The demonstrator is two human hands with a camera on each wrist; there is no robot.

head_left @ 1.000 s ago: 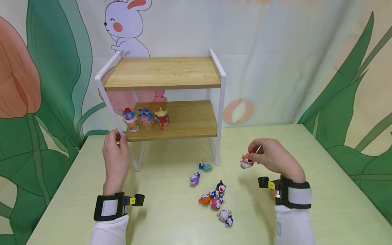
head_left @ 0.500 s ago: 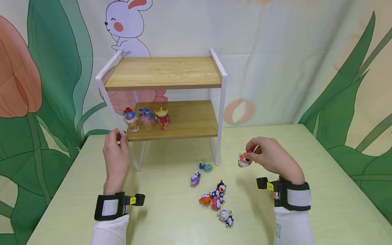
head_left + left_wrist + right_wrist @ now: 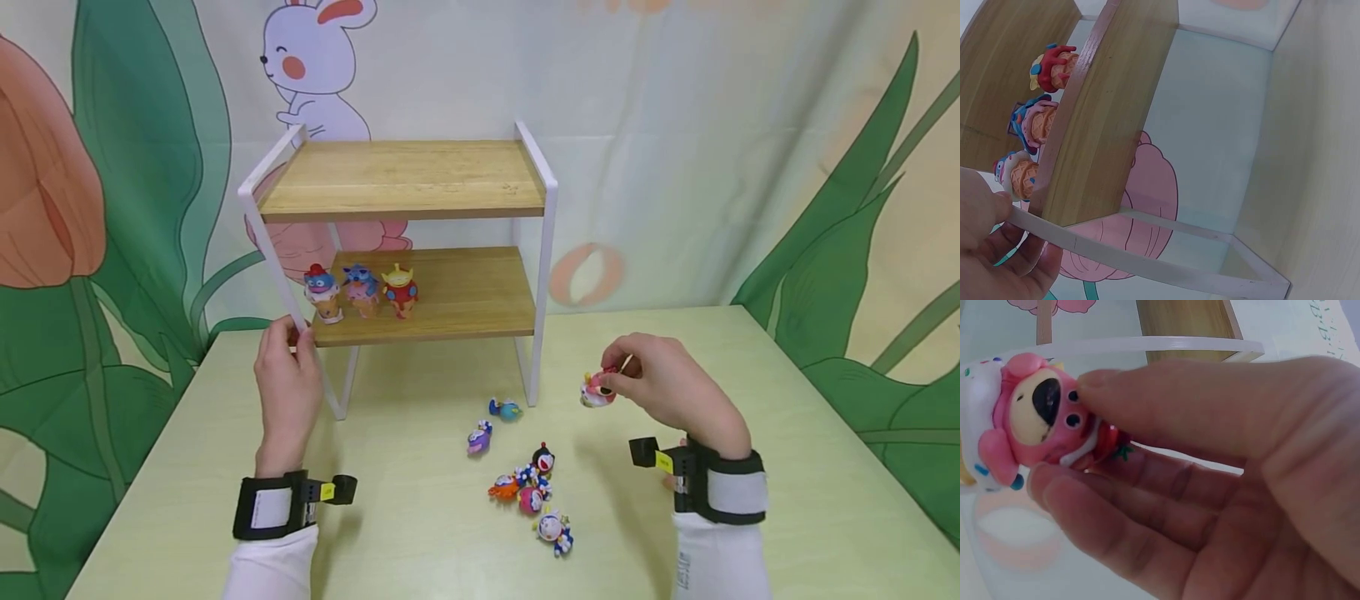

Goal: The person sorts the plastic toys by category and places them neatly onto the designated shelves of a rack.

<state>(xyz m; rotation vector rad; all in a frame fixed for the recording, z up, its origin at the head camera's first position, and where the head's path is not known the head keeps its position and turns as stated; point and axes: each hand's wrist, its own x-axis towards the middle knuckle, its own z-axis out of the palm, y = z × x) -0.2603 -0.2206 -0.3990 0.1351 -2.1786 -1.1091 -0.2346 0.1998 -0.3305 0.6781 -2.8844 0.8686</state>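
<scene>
My right hand (image 3: 660, 383) pinches a pink bear figurine (image 3: 1038, 419) between thumb and fingers, raised above the table to the right of the shelf. The bear has a black nose and a white, sprinkle-dotted base; part of its head is hidden by the fingers. With thumb and fingers, my left hand (image 3: 287, 375) grips the white left leg of the two-tier wooden shelf (image 3: 472, 292). Three ice-cream-cone figurines stand in a row at the left of the lower tier: a blue one with a red hat (image 3: 323, 293), a blue-and-pink one (image 3: 362, 292) and a yellow-and-red one (image 3: 401, 292).
Several small figurines lie on the pale table (image 3: 420, 517) in front of the shelf: a teal one (image 3: 506, 409), a purple one (image 3: 479, 437), an orange one (image 3: 504, 487) and a white-headed one (image 3: 551, 527) among them. A cartoon-printed curtain (image 3: 675, 167) hangs behind.
My right hand has moved slightly left with the bear figurine still pinched. The left hand keeps its grip on the shelf leg.
</scene>
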